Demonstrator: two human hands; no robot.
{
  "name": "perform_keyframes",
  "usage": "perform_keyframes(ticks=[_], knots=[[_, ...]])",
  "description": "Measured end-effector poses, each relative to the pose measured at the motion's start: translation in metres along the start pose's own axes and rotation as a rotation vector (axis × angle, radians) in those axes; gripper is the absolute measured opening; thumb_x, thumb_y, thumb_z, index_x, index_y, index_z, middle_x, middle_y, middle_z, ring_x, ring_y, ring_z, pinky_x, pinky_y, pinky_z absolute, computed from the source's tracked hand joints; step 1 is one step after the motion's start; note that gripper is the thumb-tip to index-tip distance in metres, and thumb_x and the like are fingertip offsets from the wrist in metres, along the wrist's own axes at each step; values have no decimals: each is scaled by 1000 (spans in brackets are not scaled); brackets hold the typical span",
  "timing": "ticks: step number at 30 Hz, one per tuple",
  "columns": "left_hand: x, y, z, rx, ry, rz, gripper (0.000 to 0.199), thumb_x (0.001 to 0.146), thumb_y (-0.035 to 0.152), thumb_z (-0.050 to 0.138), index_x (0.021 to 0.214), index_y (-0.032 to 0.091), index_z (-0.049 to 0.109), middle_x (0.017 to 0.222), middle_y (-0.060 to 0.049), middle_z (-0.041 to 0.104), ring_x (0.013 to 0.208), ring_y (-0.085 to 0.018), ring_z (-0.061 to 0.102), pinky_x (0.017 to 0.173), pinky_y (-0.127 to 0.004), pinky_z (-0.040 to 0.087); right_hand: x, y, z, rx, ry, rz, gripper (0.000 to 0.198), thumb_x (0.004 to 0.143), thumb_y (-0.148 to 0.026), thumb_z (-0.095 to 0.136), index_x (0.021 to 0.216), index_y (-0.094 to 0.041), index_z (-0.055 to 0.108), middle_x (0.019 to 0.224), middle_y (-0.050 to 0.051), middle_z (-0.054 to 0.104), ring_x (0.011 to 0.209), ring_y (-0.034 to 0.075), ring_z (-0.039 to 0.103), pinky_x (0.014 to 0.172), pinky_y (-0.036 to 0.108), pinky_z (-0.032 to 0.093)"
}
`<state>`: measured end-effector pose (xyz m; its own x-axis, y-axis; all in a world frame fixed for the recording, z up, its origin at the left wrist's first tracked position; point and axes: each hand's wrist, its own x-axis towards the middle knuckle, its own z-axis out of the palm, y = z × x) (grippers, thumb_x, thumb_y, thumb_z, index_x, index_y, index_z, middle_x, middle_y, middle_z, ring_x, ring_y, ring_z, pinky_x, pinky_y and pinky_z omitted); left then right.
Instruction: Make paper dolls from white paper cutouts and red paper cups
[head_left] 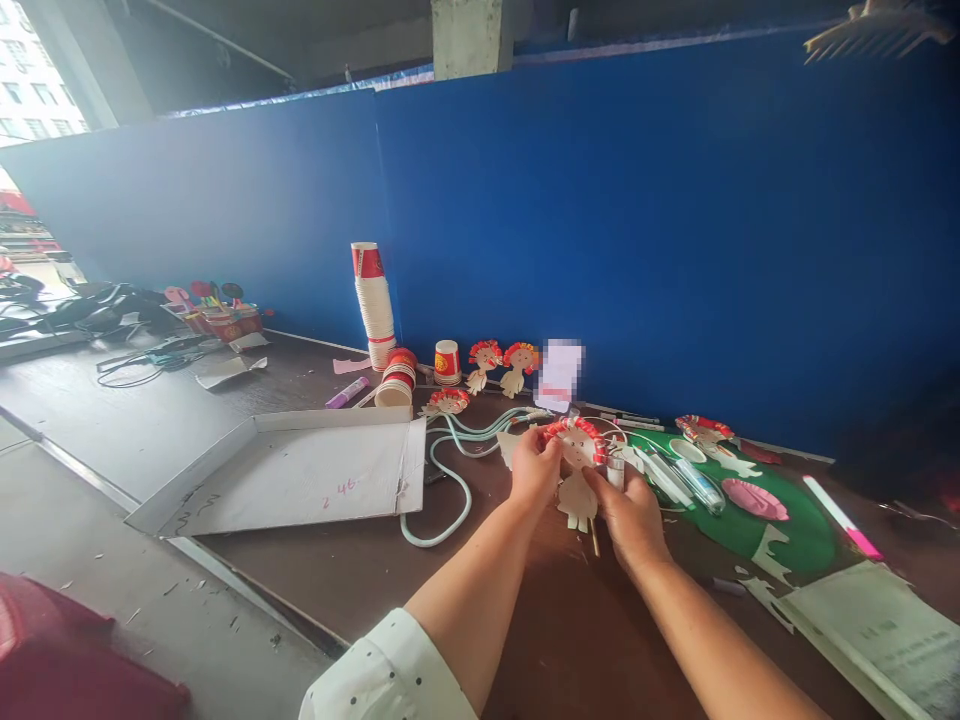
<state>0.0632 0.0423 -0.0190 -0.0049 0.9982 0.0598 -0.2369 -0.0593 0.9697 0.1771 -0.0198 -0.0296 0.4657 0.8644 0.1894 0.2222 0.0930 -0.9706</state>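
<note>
A paper-cut doll (577, 497) with a drawn face and a red-and-white fringe of hair is held upright above the brown table. My left hand (535, 464) pinches it at the left edge of the head. My right hand (628, 512) grips it from the right, with the thumb at the neck. A thin stick (595, 538) shows below the doll. Beside my right fingers is a small white cylinder (616, 472); whether they touch it I cannot tell. Two similar dolls, a left one (480, 367) and a right one (518, 370), lean against the blue partition.
A shallow white box lid (300, 480) lies on the left, beside a pale coiled cable (457, 490). Stacked paper cups (373, 310) stand near the partition (660, 230). A green sheet (806, 535) carries a pink cup piece (755, 499) and pens; a pink-and-white marker (841, 515) lies to its right.
</note>
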Motion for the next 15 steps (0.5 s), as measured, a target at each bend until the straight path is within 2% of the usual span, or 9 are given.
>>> perform_keyframes(ticks=[3,5,9,12,15], knots=[[-2,4,0,-22,-29,-3,24,82,21,61,105,13,63,89,-8,69,73,-15,65,71,-27,53,-1,-3,2,77,-11,48,43,68,-45,74,101,-19,68,76,1,72,70,23,65,62,31,48],[-4,7,0,-58,-48,-11,35,82,26,64,114,12,60,97,-10,70,78,-17,66,73,-28,53,-1,-5,2,180,-10,113,40,67,-42,74,99,-21,67,74,0,71,65,21,65,56,29,46],[-7,9,0,-117,-93,-67,57,80,36,71,127,11,52,111,-15,68,93,-21,67,78,-28,53,2,-12,0,340,58,230,37,60,-35,78,91,-22,65,58,-4,63,46,15,53,41,26,34],[-8,6,1,-89,-150,-120,57,74,32,77,123,12,56,113,-16,67,95,-22,67,78,-29,53,4,-15,-1,362,76,244,35,59,-34,77,89,-22,64,53,-5,59,41,13,47,39,26,31],[-9,3,3,-62,-242,-168,49,69,24,81,111,12,61,105,-13,70,87,-19,67,75,-28,52,4,-16,-1,390,59,253,37,59,-35,77,91,-20,65,59,-3,64,44,15,53,40,27,35]])
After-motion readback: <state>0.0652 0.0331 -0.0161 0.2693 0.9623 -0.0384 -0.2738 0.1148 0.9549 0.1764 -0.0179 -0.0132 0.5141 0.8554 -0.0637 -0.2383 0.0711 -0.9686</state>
